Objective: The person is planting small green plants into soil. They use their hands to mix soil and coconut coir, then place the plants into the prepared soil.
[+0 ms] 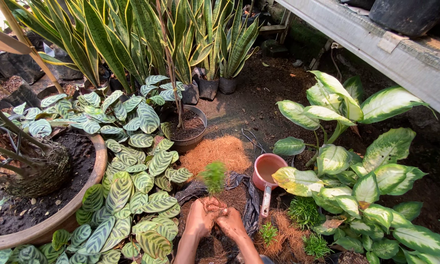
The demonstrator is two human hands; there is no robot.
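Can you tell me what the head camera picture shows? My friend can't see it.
Two soil-covered hands, left hand and right hand, press together around a small green seedling over brown coconut fibre. A pink scoop lies beside them, among striped and spotted leafy plants.

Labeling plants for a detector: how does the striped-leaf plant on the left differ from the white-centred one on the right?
The striped-leaf plant has small oval leaves with dark green stripes on pale green; the white-centred plant has larger, pointed leaves, creamy in the middle with green edges. The striped-leaf plant spreads low and dense; the white-centred plant rises on visible stems. Both are leafy, variegated, and flank the hands, left hand and right hand.
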